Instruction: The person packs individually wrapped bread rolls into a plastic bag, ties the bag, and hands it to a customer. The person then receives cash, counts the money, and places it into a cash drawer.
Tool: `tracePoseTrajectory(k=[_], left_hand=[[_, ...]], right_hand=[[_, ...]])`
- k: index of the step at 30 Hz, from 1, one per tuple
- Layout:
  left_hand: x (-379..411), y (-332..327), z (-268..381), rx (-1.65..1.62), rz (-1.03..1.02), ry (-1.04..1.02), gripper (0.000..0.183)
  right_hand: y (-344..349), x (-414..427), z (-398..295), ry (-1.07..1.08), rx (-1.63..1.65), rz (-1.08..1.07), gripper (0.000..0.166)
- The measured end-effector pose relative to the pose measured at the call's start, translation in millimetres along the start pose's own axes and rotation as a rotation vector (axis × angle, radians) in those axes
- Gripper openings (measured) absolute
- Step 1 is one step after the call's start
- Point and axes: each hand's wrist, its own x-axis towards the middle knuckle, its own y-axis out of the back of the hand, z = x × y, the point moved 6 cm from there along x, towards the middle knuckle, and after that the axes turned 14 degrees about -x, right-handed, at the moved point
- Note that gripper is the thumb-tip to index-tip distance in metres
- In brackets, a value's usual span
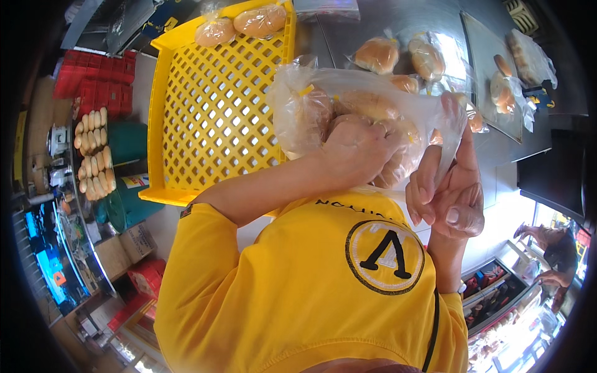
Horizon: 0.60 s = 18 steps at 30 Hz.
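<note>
A large clear plastic bag (364, 84) lies before me with several small bagged breads inside, such as a bagged bread roll (312, 109) at its left end. My left hand (361, 149) is at the middle of the bag, knuckles up, its fingers curled on the plastic; the fingertips are partly hidden. At the bag's right end, my right hand (445, 186) is turned palm up, with the stretched plastic edge caught around its fingers. To the left of the bag stands a yellow plastic crate (156, 126) with a lattice bottom, holding bagged bread (260, 21) at its far end.
More bagged rolls (377, 55) lie on the metal table (308, 42), and a tray (489, 60) is at the right. Red crates (105, 95), long rolls on a rack (95, 170) and green bins (128, 200) stand at left. A person (559, 254) is at far right.
</note>
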Motion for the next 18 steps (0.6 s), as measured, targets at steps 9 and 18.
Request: tracePoseTrajectory(k=[9, 18], left_hand=[[56, 175, -218, 0.290, 0.736, 0.248, 0.019], [25, 135, -370, 0.581, -0.020, 0.843, 0.058]], right_hand=[[24, -15, -8, 0.062, 0.068, 0.035, 0.106], [50, -23, -14, 0.220, 0.009, -0.101, 0.103]])
